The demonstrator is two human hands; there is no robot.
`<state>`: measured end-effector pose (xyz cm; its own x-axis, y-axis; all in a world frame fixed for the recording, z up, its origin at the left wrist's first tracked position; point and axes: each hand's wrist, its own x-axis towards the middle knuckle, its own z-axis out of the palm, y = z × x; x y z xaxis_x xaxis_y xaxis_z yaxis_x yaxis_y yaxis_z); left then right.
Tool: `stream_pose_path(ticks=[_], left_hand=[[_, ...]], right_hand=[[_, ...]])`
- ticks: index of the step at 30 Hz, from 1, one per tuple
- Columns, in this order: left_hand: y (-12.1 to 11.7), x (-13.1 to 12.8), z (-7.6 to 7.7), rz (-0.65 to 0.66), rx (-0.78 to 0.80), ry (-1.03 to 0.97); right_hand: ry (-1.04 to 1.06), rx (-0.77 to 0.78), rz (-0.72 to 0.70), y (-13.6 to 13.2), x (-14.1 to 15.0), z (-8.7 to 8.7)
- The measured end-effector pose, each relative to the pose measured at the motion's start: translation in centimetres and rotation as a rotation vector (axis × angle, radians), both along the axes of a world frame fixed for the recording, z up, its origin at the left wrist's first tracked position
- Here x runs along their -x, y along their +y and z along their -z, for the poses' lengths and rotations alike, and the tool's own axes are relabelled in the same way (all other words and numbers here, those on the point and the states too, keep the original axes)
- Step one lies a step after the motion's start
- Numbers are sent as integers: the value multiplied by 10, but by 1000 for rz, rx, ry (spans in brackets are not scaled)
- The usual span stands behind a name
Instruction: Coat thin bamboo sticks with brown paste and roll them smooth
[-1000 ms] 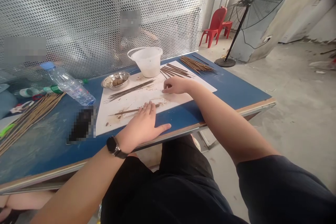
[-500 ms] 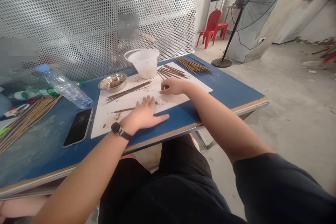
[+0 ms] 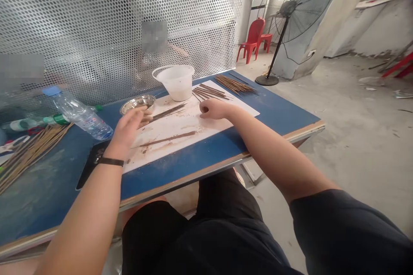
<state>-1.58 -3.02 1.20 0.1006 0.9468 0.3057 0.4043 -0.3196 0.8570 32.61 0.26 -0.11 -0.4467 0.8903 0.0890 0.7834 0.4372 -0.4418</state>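
My left hand [image 3: 130,124] hangs over the left part of the white sheet [image 3: 167,154], its fingers stretched out and slightly blurred beside a shiny metal bowl [image 3: 146,101]. Under and past its fingertips lies a bundle of thin bare sticks [image 3: 169,113]. My right hand [image 3: 214,108] rests on the sheet with fingers curled inward; what they hold, if anything, is hidden. Between the hands and the near edge lies one brown paste-coated stick [image 3: 171,139], with brown crumbs around it. More coated sticks [image 3: 211,91] lie behind my right hand.
A white plastic bucket [image 3: 178,86] stands at the sheet's back edge. Brown sticks [image 3: 235,84] lie on the blue table [image 3: 284,114] at right. To the left are a water bottle [image 3: 80,114], a phone [image 3: 88,167] and long tan sticks [image 3: 35,150]. A perforated metal screen [image 3: 106,30] rises behind.
My left hand has lifted off the coated stick and moved left and away from me to the bowl, leaving that stick uncovered. My right hand stays curled in nearly the same place.
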Motion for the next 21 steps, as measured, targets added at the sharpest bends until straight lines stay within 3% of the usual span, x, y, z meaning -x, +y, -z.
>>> stream_pose_path(ticks=[5,9,14,19,21], left_hand=[[9,21,10,-169,-120,-179],[8,18,16,-141,-65,-49],[12,21,22,-96,-9,136],[10,27,20,-175,-94,133],[8,27,18,-207,-121,134]], right_hand=[[27,-59,2,-3,0,3],[79,-143,48,-17,12,-3],[-56,-247,140,-57,69,-7],[-186,-193,-114,-110,136,17],[-238,-125,-126,-128,147,27]])
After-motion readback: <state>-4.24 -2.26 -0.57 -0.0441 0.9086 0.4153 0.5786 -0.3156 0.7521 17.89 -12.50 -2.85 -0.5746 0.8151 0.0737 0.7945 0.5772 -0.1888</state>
